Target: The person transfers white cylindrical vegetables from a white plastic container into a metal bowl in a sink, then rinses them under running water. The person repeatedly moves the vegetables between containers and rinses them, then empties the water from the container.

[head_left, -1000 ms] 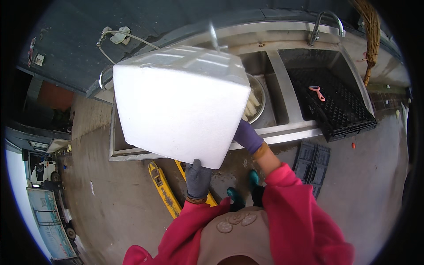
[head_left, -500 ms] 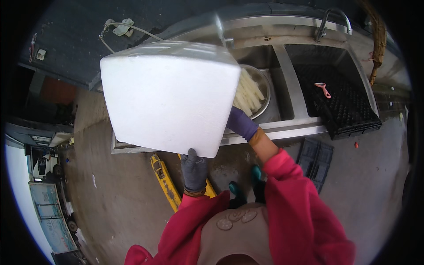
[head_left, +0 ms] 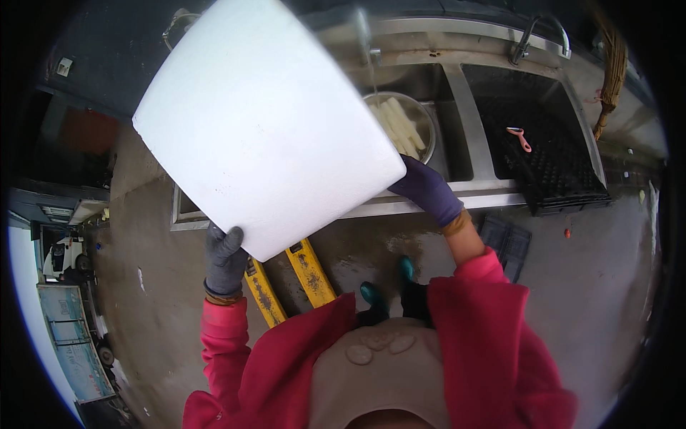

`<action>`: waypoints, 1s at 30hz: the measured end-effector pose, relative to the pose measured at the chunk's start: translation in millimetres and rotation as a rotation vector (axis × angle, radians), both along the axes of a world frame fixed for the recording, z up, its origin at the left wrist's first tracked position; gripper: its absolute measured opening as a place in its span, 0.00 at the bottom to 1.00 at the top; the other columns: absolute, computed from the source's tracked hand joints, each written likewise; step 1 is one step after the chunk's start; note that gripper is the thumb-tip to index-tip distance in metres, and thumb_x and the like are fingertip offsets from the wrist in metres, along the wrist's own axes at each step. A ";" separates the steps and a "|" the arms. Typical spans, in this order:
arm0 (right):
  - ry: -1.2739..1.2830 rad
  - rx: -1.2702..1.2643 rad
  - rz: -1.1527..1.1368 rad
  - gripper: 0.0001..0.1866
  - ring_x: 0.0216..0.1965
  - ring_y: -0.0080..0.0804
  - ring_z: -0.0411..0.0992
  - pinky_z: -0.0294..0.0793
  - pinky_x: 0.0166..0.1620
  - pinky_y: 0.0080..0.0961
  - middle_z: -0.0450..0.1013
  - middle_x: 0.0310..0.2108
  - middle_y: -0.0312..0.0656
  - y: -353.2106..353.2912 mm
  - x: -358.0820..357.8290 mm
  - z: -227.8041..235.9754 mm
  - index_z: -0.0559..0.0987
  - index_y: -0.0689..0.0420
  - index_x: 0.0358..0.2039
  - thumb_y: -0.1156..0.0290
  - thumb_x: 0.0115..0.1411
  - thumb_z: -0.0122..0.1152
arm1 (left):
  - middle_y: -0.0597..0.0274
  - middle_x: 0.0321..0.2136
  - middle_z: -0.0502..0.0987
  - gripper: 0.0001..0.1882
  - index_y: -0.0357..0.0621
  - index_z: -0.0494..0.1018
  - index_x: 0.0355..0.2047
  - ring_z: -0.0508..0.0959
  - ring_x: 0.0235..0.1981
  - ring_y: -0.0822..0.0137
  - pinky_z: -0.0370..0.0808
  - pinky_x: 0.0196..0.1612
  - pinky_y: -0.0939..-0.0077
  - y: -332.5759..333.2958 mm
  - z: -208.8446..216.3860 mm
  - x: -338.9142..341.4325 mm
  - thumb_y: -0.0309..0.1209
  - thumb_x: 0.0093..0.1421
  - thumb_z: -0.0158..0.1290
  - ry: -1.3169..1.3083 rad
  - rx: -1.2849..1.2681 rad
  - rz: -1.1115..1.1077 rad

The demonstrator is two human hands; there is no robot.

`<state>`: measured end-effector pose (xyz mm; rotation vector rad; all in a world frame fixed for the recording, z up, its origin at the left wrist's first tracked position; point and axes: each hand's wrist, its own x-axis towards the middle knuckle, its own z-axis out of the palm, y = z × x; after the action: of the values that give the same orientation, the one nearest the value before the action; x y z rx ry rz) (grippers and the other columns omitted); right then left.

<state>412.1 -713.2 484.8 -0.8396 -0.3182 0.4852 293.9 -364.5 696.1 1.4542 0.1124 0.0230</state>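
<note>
A big white foam box point(head_left: 264, 136) is tilted up over the left part of the sink, one broad face toward me. My left hand point(head_left: 225, 259), in a grey glove, grips its near lower corner, thumb on the face. In a purple glove, my right hand point(head_left: 427, 189) holds the right corner, with its fingers partly hidden behind the box. Just beyond that hand, a round metal bowl point(head_left: 431, 146) stands in the sink with long, pale, peeled vegetable sticks point(head_left: 400, 123) in it. The box covers part of the bowl.
The steel double sink point(head_left: 480, 129) has a tap point(head_left: 525, 44) at its right. A black plastic crate point(head_left: 564, 168) rests in the right basin, a pink peeler point(head_left: 522, 138) on it. Yellow pallet-truck forks point(head_left: 311, 272) and a dark folded crate point(head_left: 504, 247) lie on the wet floor.
The foam box has turned and tilted, showing more of its broad face. My left hand has moved left with it, and my right hand has shifted a little right and now shows at its corner.
</note>
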 end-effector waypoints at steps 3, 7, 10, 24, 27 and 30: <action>0.322 0.208 -0.019 0.23 0.61 0.48 0.63 0.66 0.61 0.40 0.62 0.60 0.54 -25.4 -8.5 2.4 0.58 0.66 0.62 0.73 0.68 0.40 | 0.53 0.58 0.68 0.43 0.36 0.58 0.63 0.68 0.58 0.57 0.65 0.60 0.61 28.9 31.5 4.1 0.41 0.51 0.63 -0.003 0.160 -0.099; 0.010 -0.030 -0.051 0.22 0.62 0.49 0.62 0.67 0.61 0.41 0.62 0.60 0.54 -43.7 -22.4 -4.6 0.60 0.66 0.61 0.73 0.68 0.43 | 0.51 0.56 0.70 0.45 0.36 0.60 0.63 0.69 0.56 0.59 0.65 0.59 0.63 44.9 77.0 18.6 0.44 0.49 0.64 0.102 0.314 -0.249; -0.252 -0.392 -0.122 0.22 0.59 0.44 0.66 0.69 0.59 0.36 0.66 0.57 0.51 -46.9 -33.2 -8.9 0.61 0.66 0.60 0.74 0.68 0.44 | 0.49 0.53 0.73 0.45 0.35 0.62 0.62 0.73 0.53 0.59 0.67 0.57 0.63 48.4 113.4 35.8 0.46 0.48 0.65 0.171 0.607 -0.415; -0.837 -1.553 -0.338 0.15 0.53 0.34 0.71 0.69 0.55 0.22 0.74 0.49 0.40 -57.5 -83.4 46.0 0.74 0.61 0.49 0.71 0.63 0.51 | 0.45 0.38 0.79 0.30 0.41 0.68 0.58 0.81 0.38 0.53 0.77 0.45 0.61 -42.0 113.2 58.8 0.32 0.54 0.59 -0.224 1.555 -0.987; -0.858 -1.588 -0.250 0.21 0.56 0.33 0.68 0.63 0.61 0.24 0.70 0.56 0.39 -57.7 -78.9 54.5 0.68 0.63 0.57 0.70 0.64 0.49 | 0.45 0.40 0.79 0.30 0.41 0.68 0.58 0.81 0.37 0.53 0.78 0.44 0.61 -58.5 97.1 68.8 0.29 0.54 0.59 -0.176 1.625 -0.947; -1.186 -1.848 -0.241 0.25 0.59 0.38 0.66 0.62 0.63 0.27 0.68 0.57 0.46 -58.4 -76.1 60.3 0.64 0.64 0.60 0.76 0.62 0.50 | 0.47 0.36 0.79 0.28 0.40 0.69 0.56 0.80 0.34 0.55 0.78 0.40 0.62 -62.4 83.4 74.0 0.27 0.54 0.58 -0.366 1.606 -0.928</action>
<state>335.9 -771.6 545.2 -2.9349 -0.8401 -0.1822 367.9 -426.9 779.5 2.9098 -1.1328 -0.4766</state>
